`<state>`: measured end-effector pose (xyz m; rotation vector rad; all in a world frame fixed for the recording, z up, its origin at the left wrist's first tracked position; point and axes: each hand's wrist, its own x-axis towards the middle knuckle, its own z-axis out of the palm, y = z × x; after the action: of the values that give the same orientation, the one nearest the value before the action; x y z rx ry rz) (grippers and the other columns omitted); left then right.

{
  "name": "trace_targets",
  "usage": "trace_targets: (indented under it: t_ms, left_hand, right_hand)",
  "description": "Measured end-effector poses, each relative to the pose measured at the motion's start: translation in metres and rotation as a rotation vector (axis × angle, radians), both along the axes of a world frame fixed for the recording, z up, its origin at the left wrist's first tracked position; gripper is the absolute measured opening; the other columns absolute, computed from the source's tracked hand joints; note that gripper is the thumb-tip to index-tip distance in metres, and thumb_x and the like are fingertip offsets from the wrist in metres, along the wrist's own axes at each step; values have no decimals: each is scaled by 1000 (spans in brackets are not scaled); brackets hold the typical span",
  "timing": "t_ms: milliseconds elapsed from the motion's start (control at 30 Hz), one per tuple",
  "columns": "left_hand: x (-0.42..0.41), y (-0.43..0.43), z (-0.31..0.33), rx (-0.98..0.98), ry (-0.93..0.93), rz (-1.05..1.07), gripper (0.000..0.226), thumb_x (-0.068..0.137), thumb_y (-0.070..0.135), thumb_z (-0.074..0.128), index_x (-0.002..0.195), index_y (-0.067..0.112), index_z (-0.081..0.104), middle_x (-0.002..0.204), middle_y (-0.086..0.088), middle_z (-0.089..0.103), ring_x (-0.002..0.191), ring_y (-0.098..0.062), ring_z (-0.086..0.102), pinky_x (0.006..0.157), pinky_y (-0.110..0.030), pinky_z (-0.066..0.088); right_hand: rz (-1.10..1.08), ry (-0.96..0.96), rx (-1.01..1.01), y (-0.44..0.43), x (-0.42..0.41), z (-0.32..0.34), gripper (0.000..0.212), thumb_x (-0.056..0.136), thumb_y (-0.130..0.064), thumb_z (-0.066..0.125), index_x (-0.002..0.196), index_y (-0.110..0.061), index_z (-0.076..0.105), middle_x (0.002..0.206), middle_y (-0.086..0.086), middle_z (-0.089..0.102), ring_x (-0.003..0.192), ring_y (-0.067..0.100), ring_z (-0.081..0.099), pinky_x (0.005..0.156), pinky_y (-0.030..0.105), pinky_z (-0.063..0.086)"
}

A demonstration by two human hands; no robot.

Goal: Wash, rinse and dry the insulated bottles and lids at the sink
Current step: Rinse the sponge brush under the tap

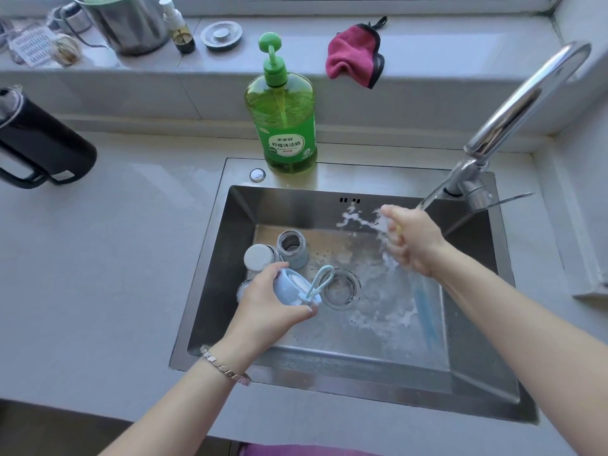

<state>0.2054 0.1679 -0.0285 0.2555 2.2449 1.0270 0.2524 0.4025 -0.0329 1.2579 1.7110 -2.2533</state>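
Note:
My left hand grips a pale blue lid with a looped strap over the left side of the steel sink. Behind it stand an open insulated bottle and a second bottle with a white cap. My right hand is curled around a bottle brush under the running water from the tap. The brush's blue handle points down toward me and its head is hidden in the splash.
A green dish soap pump bottle stands on the sink's back rim. A pink cloth lies on the ledge behind. A black thermos lies on the counter at left. The drain sits mid-basin among suds.

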Motion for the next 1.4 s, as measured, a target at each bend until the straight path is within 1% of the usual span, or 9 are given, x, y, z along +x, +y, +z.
trace_targets:
  t_ms: [200, 333, 467, 600, 700, 800, 967, 1233, 1400]
  left_hand:
    - [3, -1, 1, 4, -16, 10, 73, 61, 25, 85, 124, 27, 48, 112, 5, 55, 98, -5, 55, 89, -28, 51]
    - [4, -3, 1, 2, -14, 21, 73, 61, 21, 84, 125, 24, 49, 109, 5, 57, 95, -1, 55, 87, -24, 49]
    - [6, -2, 3, -3, -14, 26, 73, 61, 19, 84, 126, 23, 50, 106, 7, 57, 93, 0, 56, 82, -19, 48]
    - [7, -1, 4, 7, -4, 35, 70, 61, 19, 82, 124, 22, 51, 99, 15, 57, 88, 5, 54, 73, -14, 43]
    - [9, -1, 3, 4, -8, 37, 70, 61, 20, 83, 124, 23, 52, 101, 11, 59, 90, 2, 56, 77, -17, 44]
    - [10, -1, 3, 2, -9, 38, 70, 61, 20, 83, 124, 23, 52, 103, 7, 60, 92, -4, 58, 77, -17, 44]
    - [12, -2, 4, 8, 2, 29, 68, 61, 20, 83, 121, 24, 53, 104, 7, 60, 90, -2, 58, 71, -11, 43]
    - [19, -11, 6, 11, 35, 9, 64, 61, 17, 83, 117, 25, 53, 104, 4, 61, 88, -1, 57, 68, -11, 41]
    - [29, -12, 2, 3, 25, -22, 66, 61, 15, 84, 119, 23, 53, 107, 1, 61, 89, 1, 55, 73, -15, 41]
  right_hand:
    - [59, 107, -108, 7, 2, 2, 43, 95, -32, 35, 55, -17, 39, 46, -4, 36, 41, 13, 30, 42, 21, 28]
    - [109, 220, -199, 15, 6, -1, 19, 83, -11, 40, 90, -5, 56, 62, 4, 50, 53, 19, 42, 48, 25, 41]
    - [97, 260, -47, 17, 10, 3, 35, 82, 17, 38, 102, -4, 59, 89, 6, 64, 77, 15, 63, 55, 25, 54]
    - [37, 329, -19, 18, 20, 1, 28, 82, -3, 59, 109, -1, 59, 105, 10, 67, 99, 21, 66, 77, 31, 57]
    - [29, 334, -5, 18, 30, 4, 43, 64, -24, 70, 105, -12, 61, 100, 9, 70, 95, 25, 68, 78, 35, 57]
    - [43, 332, 83, 17, 37, 5, 26, 81, -2, 61, 103, -16, 59, 88, 7, 68, 85, 22, 68, 75, 38, 56]
    - [25, 292, 175, 13, 35, 5, 40, 86, 13, 47, 98, -24, 55, 82, 3, 59, 67, 12, 65, 65, 27, 54]
    - [378, -11, 496, 35, 64, 4, 27, 89, -5, 55, 112, -18, 57, 80, 0, 64, 44, -2, 52, 43, 10, 37]
    - [539, -309, 576, 28, 83, -2, 55, 85, -65, 24, 80, -22, 57, 69, 2, 48, 51, 14, 40, 46, 21, 34]
